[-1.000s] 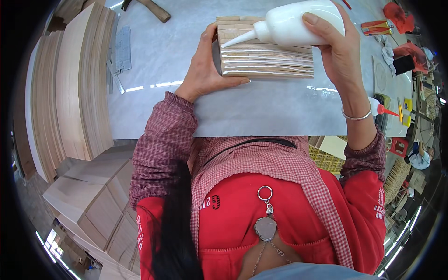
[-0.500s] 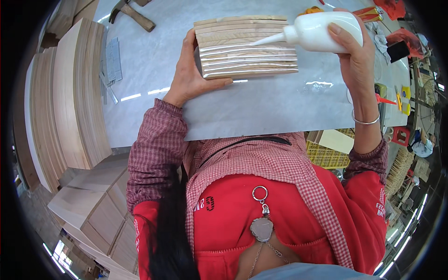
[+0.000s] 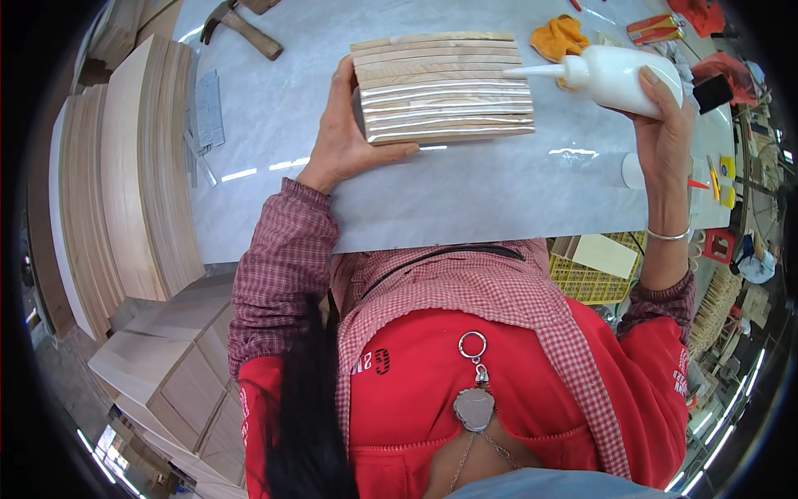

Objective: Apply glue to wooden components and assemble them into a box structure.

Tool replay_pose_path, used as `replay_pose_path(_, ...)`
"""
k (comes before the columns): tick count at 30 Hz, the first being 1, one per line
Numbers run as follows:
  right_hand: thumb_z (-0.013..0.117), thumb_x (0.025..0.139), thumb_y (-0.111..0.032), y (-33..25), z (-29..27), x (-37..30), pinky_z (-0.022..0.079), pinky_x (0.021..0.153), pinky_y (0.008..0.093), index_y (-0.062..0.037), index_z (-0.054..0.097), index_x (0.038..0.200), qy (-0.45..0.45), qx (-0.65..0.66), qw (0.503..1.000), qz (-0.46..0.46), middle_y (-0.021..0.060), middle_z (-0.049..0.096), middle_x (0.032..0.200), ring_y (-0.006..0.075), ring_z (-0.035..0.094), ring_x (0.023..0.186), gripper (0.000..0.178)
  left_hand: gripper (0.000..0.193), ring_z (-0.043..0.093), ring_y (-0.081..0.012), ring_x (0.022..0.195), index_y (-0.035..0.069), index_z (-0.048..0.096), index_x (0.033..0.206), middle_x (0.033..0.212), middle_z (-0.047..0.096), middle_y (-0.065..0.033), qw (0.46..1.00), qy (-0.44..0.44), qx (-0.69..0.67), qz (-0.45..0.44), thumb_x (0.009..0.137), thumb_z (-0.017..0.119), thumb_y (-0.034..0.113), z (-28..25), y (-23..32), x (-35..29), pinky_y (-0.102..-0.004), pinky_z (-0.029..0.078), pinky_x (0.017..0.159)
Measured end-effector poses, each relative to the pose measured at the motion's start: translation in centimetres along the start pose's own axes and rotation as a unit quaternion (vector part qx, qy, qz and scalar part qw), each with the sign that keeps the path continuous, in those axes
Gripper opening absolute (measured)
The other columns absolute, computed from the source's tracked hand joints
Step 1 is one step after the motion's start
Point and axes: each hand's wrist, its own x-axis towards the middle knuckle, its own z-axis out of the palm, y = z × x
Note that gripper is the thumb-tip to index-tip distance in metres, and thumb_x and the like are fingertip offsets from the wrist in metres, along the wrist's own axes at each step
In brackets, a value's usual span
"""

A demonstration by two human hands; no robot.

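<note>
My left hand (image 3: 342, 137) grips the left end of a stack of thin wooden boards (image 3: 440, 58), thumb along the near edge and fingers round the far left side. White glue lines (image 3: 449, 110) run lengthwise on the nearer board edges; the farther ones look bare wood. In my right hand (image 3: 665, 116) is a white squeeze glue bottle (image 3: 628, 79), tilted on its side. Its long thin nozzle points left, with the tip at the right end of the stack. Whether the tip touches the wood I cannot tell.
A claw hammer (image 3: 241, 29) and grey metal strips (image 3: 209, 108) lie on the pale table (image 3: 465, 200). Tall stacks of wooden panels (image 3: 141, 175) stand at the left. An orange cloth (image 3: 559, 38) and a white container (image 3: 633, 170) sit at the right; a yellow crate (image 3: 594, 279) is below the table edge.
My right hand has moved right with the glue bottle, so the nozzle tip went from mid-stack to its right end. A further glue line shows on the boards. My left hand keeps its hold.
</note>
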Motion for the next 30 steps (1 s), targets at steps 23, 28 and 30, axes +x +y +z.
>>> replay_pose_path(23,0.059,0.075,-0.009,-0.3,8.8,0.2,0.046,0.074,0.0242,0.0039,0.048,0.112,-0.064,-0.024,0.997,-0.018,0.0136,0.054,0.099,0.0199,0.053,0.086,0.04,0.118,0.044,-0.033,0.115,0.009,0.016,0.137,0.128,0.037,-0.0162,1.0,0.005,0.007,0.024,0.044,0.086,0.029,-0.1,-0.3,0.0,-0.0403,0.038,0.098)
replay_pose_path(28,0.061,0.079,-0.016,-0.6,5.3,0.3,0.047,0.074,0.025,0.0038,0.05,0.115,-0.028,-0.063,0.997,-0.03,0.0138,0.055,0.103,0.0209,0.054,0.09,0.043,0.12,0.044,-0.0338,0.115,0.009,0.015,0.138,0.128,0.037,-0.017,1.0,-0.003,0.002,0.015,0.044,0.087,0.029,-0.1,-0.1,0.0,-0.0408,0.038,0.098)
replay_pose_path(30,0.061,0.079,-0.016,-0.6,3.9,0.4,0.047,0.075,0.025,0.0037,0.05,0.115,-0.005,-0.061,0.998,-0.033,0.0138,0.055,0.103,0.0212,0.054,0.091,0.043,0.12,0.044,-0.0342,0.115,0.009,0.015,0.138,0.128,0.037,-0.0173,1.0,-0.006,-0.007,0.001,0.044,0.087,0.029,0.0,-0.1,0.0,-0.041,0.038,0.098)
